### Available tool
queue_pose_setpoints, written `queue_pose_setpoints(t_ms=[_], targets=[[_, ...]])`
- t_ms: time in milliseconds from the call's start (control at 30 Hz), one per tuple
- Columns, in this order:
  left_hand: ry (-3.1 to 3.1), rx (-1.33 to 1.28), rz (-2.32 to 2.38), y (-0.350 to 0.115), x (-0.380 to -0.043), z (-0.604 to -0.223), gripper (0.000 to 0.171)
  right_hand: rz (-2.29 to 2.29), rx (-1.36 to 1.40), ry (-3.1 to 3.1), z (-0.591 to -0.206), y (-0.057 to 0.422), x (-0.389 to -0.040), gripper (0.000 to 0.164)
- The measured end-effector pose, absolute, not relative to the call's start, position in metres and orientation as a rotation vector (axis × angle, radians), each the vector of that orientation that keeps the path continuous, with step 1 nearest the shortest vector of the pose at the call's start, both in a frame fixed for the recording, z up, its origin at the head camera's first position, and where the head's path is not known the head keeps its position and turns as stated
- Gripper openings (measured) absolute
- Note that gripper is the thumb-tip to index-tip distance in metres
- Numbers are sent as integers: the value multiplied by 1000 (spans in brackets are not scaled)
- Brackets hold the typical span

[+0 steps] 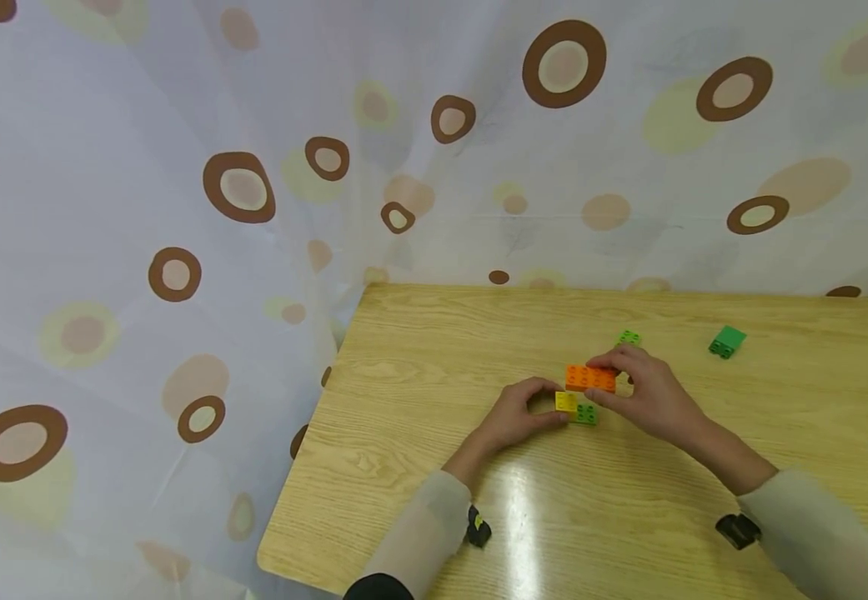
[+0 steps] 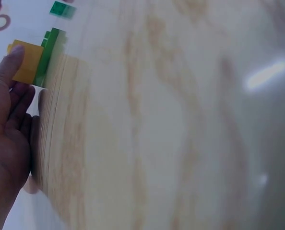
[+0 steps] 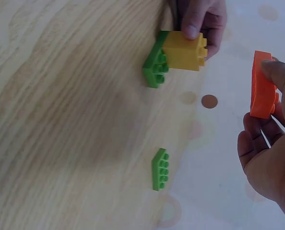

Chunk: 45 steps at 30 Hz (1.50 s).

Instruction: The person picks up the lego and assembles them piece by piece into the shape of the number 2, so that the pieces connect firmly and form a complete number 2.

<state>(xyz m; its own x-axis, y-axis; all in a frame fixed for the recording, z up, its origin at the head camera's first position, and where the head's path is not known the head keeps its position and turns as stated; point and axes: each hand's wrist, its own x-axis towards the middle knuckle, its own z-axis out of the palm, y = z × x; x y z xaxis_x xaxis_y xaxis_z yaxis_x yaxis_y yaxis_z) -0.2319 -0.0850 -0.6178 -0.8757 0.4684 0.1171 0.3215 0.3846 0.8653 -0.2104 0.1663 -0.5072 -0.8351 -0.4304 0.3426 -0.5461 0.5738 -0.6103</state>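
Observation:
My left hand (image 1: pixel 514 415) pinches a yellow toy building brick (image 1: pixel 565 402) between thumb and fingers. That brick sits on one end of a flat green brick (image 3: pixel 154 67), whose other studs stay uncovered. In my right hand (image 1: pixel 657 398) is an orange studded brick (image 1: pixel 589 378), gripped by its end. It is held up just behind the yellow one in the head view, and the right wrist view shows the two apart. The left wrist view shows the left thumb lying on the yellow brick (image 2: pixel 28 61).
A light green brick (image 1: pixel 629 337) lies on the wooden table (image 1: pixel 418 350) behind my right hand. Further right is a darker green brick (image 1: pixel 728 340). A white curtain (image 1: pixel 479 192) with brown ring patterns hangs along the table's back and left edges.

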Motion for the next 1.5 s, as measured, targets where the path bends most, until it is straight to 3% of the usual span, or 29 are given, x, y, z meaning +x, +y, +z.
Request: queue_pose_setpoints(t_ms=[700,1500], targets=[[2528,705,1467,-85,-232,-618,42,1176,865,-2667,-545,161,-214,31],[2529,766,1465,-86,-233,-619,40,1123,942,-2651,-559,156,-217,35]])
